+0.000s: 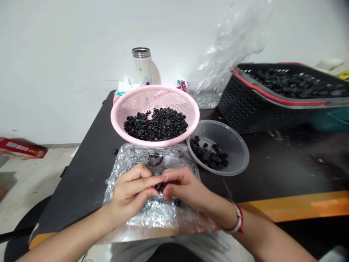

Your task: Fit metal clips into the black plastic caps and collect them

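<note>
My left hand and my right hand meet over a crinkled clear plastic bag at the table's near edge. Both pinch one small black ring-shaped part between their fingertips. Just beyond the bag stands a pink perforated basket holding a heap of the same black parts. To its right sits a clear plastic bowl with a smaller pile of black parts. A white and red band circles my right wrist.
A dark slotted crate full of black parts stands at the back right, with a large clear plastic bag rising beside it. A steel-capped bottle stands against the wall. The black table has an orange front edge. A red box lies on the floor left.
</note>
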`<move>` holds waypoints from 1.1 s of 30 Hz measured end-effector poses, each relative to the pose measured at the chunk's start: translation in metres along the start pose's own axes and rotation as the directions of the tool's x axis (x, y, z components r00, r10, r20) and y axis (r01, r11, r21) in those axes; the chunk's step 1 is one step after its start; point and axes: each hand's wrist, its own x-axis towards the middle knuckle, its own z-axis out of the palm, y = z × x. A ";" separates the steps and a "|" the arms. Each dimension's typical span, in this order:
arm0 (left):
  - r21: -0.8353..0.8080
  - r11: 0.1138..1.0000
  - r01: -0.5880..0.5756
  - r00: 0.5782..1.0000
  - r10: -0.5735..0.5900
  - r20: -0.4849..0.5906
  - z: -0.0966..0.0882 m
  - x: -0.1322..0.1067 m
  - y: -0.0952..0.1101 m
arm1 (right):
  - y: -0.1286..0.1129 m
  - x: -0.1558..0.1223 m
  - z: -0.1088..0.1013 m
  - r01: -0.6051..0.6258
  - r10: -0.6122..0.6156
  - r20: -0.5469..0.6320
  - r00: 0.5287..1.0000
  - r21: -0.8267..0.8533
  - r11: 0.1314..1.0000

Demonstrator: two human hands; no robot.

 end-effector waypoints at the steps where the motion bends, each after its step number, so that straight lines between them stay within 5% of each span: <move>1: -0.001 1.000 -0.027 1.000 0.027 0.003 0.000 0.000 0.001 | 0.001 0.000 0.000 -0.004 0.004 -0.003 1.000 0.005 1.000; 5: 0.000 0.998 -0.066 0.998 0.066 -0.005 0.002 0.000 0.004 | 0.004 -0.002 0.002 -0.005 0.006 -0.014 1.000 0.033 0.999; 15: -0.009 0.998 0.067 0.996 -0.068 -0.052 0.005 0.000 0.007 | 0.005 -0.002 0.003 -0.025 0.026 -0.001 1.000 0.052 0.998; 18: 0.021 0.992 0.123 0.992 -0.123 -0.020 0.004 -0.001 0.007 | -0.004 -0.006 0.003 0.012 -0.011 0.007 1.000 -0.081 0.997; 20: 0.078 0.985 0.153 0.988 -0.152 -0.022 0.002 0.000 0.006 | -0.013 -0.010 0.002 0.097 -0.106 -0.010 0.994 -0.328 0.940; 22: 0.135 0.972 0.190 0.981 -0.184 -0.060 -0.001 0.003 0.003 | -0.020 -0.014 0.000 0.200 -0.269 -0.005 0.963 -0.655 0.729; 24: 0.182 0.959 0.218 0.974 -0.201 -0.106 -0.005 0.007 -0.001 | -0.024 -0.015 -0.006 0.217 -0.372 0.062 0.926 -0.895 0.391; 28: 0.258 0.939 0.227 0.969 -0.192 -0.153 -0.014 0.014 -0.008 | -0.021 -0.006 -0.019 0.002 -0.239 0.032 0.970 -0.992 -0.125; 31: 0.278 0.931 0.236 0.969 -0.203 -0.145 -0.017 0.015 -0.013 | -0.015 0.003 -0.024 -0.161 -0.165 -0.109 0.980 -0.924 -0.347; 33: 0.276 0.932 0.235 0.970 -0.209 -0.123 -0.018 0.014 -0.014 | -0.011 0.005 -0.024 -0.198 -0.157 -0.145 0.977 -0.889 -0.413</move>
